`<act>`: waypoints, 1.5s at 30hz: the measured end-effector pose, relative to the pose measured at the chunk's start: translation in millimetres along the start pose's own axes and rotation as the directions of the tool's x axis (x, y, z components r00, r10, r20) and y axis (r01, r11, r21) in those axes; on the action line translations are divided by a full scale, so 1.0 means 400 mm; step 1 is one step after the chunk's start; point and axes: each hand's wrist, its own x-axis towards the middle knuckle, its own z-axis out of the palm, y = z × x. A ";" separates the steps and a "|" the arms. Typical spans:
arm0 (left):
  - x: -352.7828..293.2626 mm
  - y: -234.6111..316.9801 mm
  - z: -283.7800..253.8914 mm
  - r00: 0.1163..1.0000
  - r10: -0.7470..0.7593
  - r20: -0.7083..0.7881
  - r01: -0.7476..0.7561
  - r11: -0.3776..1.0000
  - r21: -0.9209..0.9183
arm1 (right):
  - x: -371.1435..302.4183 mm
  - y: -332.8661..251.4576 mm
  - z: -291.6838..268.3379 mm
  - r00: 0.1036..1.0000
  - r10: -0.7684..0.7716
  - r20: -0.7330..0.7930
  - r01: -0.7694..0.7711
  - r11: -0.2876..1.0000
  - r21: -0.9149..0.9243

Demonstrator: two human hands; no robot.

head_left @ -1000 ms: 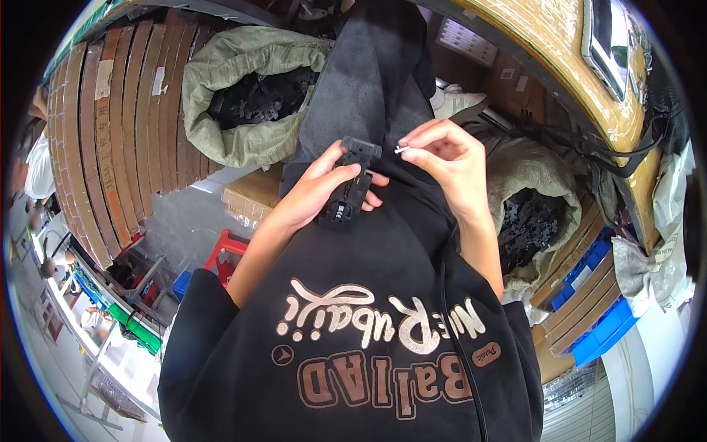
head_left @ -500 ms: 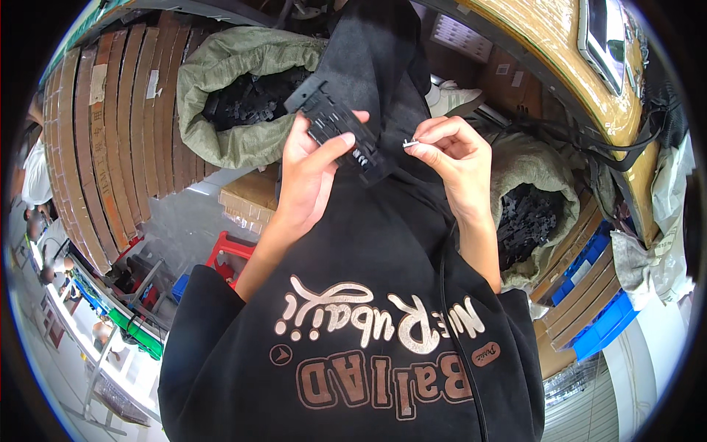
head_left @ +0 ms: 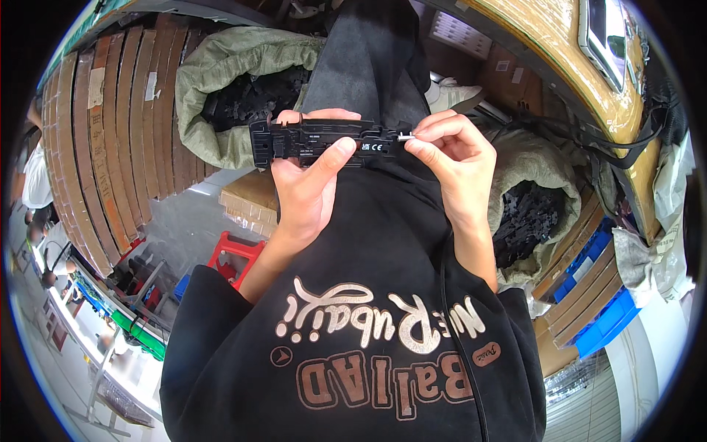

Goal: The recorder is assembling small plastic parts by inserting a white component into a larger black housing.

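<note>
My left hand (head_left: 309, 184) grips a black moulded plastic housing (head_left: 294, 140), thumb on its face and fingers behind it. The housing lies level across my lap, with small white markings near its right end. Between thumb and forefinger of my right hand (head_left: 456, 151) is pinched a small silvery metal piece (head_left: 405, 137). That piece is at the housing's right end; whether it touches or sits in the plastic I cannot tell. My right hand's other fingers are curled.
An open woven sack (head_left: 202, 74) of black plastic parts stands beyond my left hand. A second such sack (head_left: 556, 162) stands right. Stacked cardboard (head_left: 103, 140), a red stool (head_left: 234, 254) and a wrapped table edge (head_left: 582, 88) surround me.
My left hand has turned the black housing from a slant to level. Its right end now meets the small metal piece in my right hand, which has barely moved.
</note>
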 end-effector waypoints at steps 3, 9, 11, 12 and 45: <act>0.000 -0.008 -0.019 0.997 0.027 0.071 -0.033 0.996 0.088 | -0.001 -0.010 0.003 1.000 0.018 -0.012 -0.019 0.999 -0.027; 0.000 -0.012 -0.015 0.979 0.161 0.128 -0.177 0.977 0.121 | -0.007 -0.014 0.019 0.996 0.055 -0.064 -0.056 0.998 -0.015; 0.000 -0.015 -0.015 0.976 0.174 0.133 -0.188 0.977 0.103 | -0.009 -0.012 0.026 0.995 0.049 -0.084 -0.051 0.999 -0.011; 0.001 -0.017 -0.015 0.973 0.187 0.138 -0.200 0.976 0.086 | -0.011 -0.010 0.029 0.995 0.028 -0.101 -0.027 1.000 0.008; -0.017 0.015 0.029 0.916 0.347 0.202 -0.346 0.937 -0.042 | -0.035 -0.062 0.071 0.956 -0.262 -0.134 0.250 0.963 -0.104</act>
